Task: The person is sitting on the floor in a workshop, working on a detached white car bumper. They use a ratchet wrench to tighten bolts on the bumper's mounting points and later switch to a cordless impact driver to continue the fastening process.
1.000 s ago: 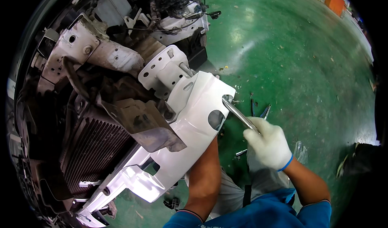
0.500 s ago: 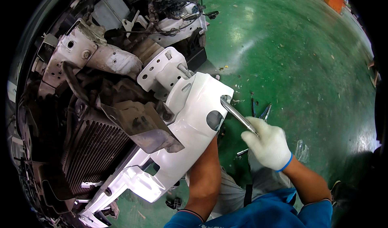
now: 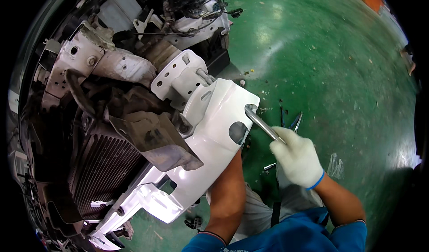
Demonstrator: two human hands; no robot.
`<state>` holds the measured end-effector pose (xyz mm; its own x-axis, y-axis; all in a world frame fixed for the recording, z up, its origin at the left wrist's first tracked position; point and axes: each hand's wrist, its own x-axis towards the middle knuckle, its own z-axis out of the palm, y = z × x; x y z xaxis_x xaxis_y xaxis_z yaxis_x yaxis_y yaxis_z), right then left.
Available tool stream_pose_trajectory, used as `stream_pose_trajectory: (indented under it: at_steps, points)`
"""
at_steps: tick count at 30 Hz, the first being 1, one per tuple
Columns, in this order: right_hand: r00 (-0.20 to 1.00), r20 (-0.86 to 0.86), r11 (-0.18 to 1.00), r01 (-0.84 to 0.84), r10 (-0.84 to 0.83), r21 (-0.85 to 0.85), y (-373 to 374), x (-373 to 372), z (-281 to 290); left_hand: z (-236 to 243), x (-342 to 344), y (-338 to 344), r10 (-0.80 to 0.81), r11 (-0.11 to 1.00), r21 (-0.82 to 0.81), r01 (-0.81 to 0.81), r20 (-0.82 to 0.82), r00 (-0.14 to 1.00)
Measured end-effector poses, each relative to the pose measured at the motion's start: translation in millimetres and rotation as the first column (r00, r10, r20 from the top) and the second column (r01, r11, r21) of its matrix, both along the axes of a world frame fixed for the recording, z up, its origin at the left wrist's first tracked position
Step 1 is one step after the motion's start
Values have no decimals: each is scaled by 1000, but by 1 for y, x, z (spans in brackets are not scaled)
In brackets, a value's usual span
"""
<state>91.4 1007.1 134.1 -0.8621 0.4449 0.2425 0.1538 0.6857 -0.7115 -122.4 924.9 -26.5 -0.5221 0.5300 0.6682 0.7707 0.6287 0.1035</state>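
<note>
The bar (image 3: 264, 124) is slanting out of a small hole near the outer end of the white beam (image 3: 214, 127), above a larger round opening (image 3: 238, 133). The white-gloved right grip (image 3: 297, 158) is wrapping snugly around its near end. The left grip is hiding behind the beam, where the left forearm (image 3: 227, 194) is disappearing, so whether it is holding anything cannot be told.

To be working the bar well, the person should probably be lining up the right wrist with the bar's slope, so that the metal is not scraping the hole's rim or the glossy paint. The force should be going in smoothly, with the hidden fingers lying clear of any pinch point.

A dirty panel (image 3: 156, 140) is overhanging the beam's inner side, beside the radiator (image 3: 105, 171), and is likely limiting movement there. Loose cables (image 3: 167, 11) are hanging farther up. On the green floor (image 3: 330, 73), blue-handled pliers (image 3: 298, 120) are lying just beyond the glove, a metal tool (image 3: 270, 166) is resting beside the knee, and clear plastic (image 3: 336, 166) is lying nearby, possibly underfoot later.
</note>
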Motion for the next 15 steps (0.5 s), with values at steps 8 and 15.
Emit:
stream_pose_trajectory:
  at_steps: [8,15]
  points:
    - [995,80,875,-16,62,-483,1,5,22,-2,1,0,5,1000,-5,-5,-1,1000]
    - [985,151,833,13,86,-554,5,6,15,-3,-1,-3,15,1000,-6,-15,3,1000]
